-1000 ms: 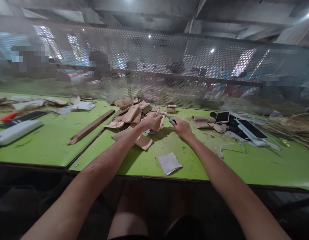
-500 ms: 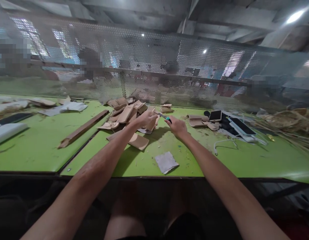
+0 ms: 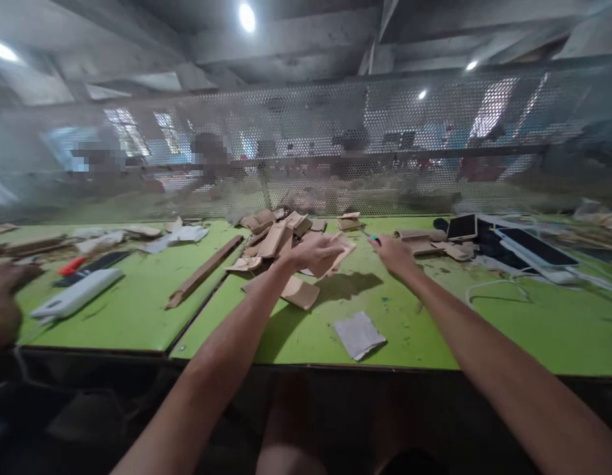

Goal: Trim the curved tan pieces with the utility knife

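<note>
A left hand [image 3: 315, 254] pinches a tan piece [image 3: 344, 256] over a green table [image 3: 310, 340] in the head view I follow from afar. The piece juts from the left fingers into the space between the hands, just beside the pile [image 3: 272, 241] and left of the right hand [image 3: 395, 254]. I see that hand curled around a tool [image 3: 375, 239], its tip near the piece; whether they touch, I cannot tell. Nearer the table's edge lies a paper [image 3: 360, 335].
</note>
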Action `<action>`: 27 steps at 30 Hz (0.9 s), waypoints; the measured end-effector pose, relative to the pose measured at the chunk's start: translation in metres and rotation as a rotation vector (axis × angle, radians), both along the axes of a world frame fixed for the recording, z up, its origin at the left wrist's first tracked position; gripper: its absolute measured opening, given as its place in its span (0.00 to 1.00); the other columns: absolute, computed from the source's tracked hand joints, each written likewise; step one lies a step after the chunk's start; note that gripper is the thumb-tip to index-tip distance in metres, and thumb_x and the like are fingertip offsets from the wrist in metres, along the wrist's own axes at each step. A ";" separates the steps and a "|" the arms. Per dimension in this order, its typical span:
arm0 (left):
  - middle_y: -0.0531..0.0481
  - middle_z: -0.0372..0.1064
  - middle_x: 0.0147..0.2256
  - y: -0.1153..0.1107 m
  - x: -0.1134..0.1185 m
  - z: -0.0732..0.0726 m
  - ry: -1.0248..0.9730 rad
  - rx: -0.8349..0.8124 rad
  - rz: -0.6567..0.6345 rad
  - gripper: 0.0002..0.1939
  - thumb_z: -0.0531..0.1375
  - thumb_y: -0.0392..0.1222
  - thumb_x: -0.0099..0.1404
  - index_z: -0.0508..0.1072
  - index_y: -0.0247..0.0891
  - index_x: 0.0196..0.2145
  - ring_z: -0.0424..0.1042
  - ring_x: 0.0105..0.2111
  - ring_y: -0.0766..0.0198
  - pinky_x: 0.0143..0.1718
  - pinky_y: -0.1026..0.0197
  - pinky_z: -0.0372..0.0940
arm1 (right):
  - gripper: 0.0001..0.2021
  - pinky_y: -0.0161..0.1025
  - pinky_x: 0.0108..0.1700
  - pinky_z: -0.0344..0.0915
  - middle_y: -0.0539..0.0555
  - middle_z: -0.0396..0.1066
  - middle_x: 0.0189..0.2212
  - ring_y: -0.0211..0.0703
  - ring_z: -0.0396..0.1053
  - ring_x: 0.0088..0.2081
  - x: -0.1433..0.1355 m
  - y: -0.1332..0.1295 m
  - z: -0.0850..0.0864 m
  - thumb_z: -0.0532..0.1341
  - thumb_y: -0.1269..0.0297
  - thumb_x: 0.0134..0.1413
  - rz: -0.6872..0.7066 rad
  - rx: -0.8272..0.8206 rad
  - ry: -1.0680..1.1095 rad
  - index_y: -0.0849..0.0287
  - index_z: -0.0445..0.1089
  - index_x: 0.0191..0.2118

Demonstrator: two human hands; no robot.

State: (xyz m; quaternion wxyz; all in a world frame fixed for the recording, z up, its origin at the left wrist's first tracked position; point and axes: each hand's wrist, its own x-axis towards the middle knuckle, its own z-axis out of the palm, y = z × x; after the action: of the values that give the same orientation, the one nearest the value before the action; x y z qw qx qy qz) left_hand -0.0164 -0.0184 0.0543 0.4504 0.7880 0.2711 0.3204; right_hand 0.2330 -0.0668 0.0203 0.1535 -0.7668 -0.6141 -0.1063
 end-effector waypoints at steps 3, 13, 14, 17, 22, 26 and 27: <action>0.50 0.67 0.21 0.002 0.004 -0.001 -0.010 -0.002 0.075 0.12 0.60 0.42 0.66 0.70 0.34 0.26 0.70 0.24 0.66 0.27 0.65 0.63 | 0.29 0.39 0.33 0.51 0.63 0.77 0.40 0.52 0.71 0.39 0.004 0.002 0.000 0.40 0.45 0.70 0.000 0.114 -0.028 0.60 0.71 0.49; 0.52 0.70 0.21 0.008 0.018 -0.027 -0.239 -0.358 0.087 0.10 0.58 0.43 0.69 0.67 0.35 0.32 0.72 0.18 0.64 0.21 0.64 0.66 | 0.28 0.39 0.33 0.50 0.59 0.77 0.40 0.50 0.72 0.38 -0.040 -0.007 -0.002 0.41 0.43 0.70 0.284 0.020 -0.063 0.57 0.70 0.48; 0.52 0.71 0.22 0.007 0.018 -0.025 -0.243 -0.369 0.095 0.10 0.59 0.43 0.69 0.67 0.35 0.33 0.72 0.18 0.64 0.21 0.64 0.66 | 0.28 0.39 0.33 0.50 0.60 0.77 0.40 0.50 0.72 0.39 -0.040 -0.007 -0.001 0.41 0.43 0.70 0.281 0.014 -0.065 0.57 0.70 0.48; 0.52 0.71 0.22 0.003 0.019 -0.021 -0.237 -0.405 0.091 0.09 0.58 0.43 0.70 0.66 0.35 0.34 0.72 0.18 0.64 0.21 0.64 0.66 | 0.29 0.39 0.34 0.52 0.60 0.77 0.41 0.51 0.72 0.40 -0.039 -0.009 0.001 0.41 0.43 0.69 0.267 0.002 -0.073 0.57 0.71 0.49; 0.51 0.71 0.20 0.010 0.016 -0.023 -0.211 -0.411 0.036 0.13 0.56 0.44 0.71 0.67 0.35 0.30 0.73 0.19 0.63 0.22 0.64 0.66 | 0.30 0.39 0.34 0.53 0.60 0.78 0.41 0.52 0.72 0.39 -0.042 -0.010 0.001 0.41 0.41 0.68 0.229 0.032 -0.080 0.57 0.70 0.50; 0.50 0.70 0.20 0.009 0.011 -0.021 -0.193 -0.406 -0.010 0.15 0.54 0.44 0.72 0.66 0.35 0.29 0.73 0.20 0.63 0.21 0.64 0.66 | 0.31 0.39 0.35 0.54 0.60 0.77 0.41 0.51 0.73 0.40 -0.040 -0.008 0.000 0.40 0.39 0.67 0.219 0.075 -0.089 0.56 0.70 0.51; 0.49 0.70 0.20 0.006 0.009 -0.018 -0.171 -0.397 -0.016 0.14 0.55 0.44 0.72 0.66 0.35 0.29 0.73 0.19 0.63 0.21 0.64 0.66 | 0.31 0.39 0.36 0.55 0.60 0.77 0.42 0.51 0.73 0.41 -0.036 -0.006 0.000 0.40 0.39 0.68 0.194 0.066 -0.075 0.56 0.70 0.51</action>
State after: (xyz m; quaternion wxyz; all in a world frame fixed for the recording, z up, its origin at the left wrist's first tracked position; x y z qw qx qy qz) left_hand -0.0069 -0.0127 0.0363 0.6206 0.6561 0.2835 0.3227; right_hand 0.1974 -0.0732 0.0199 0.1654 -0.6938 -0.6868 -0.1397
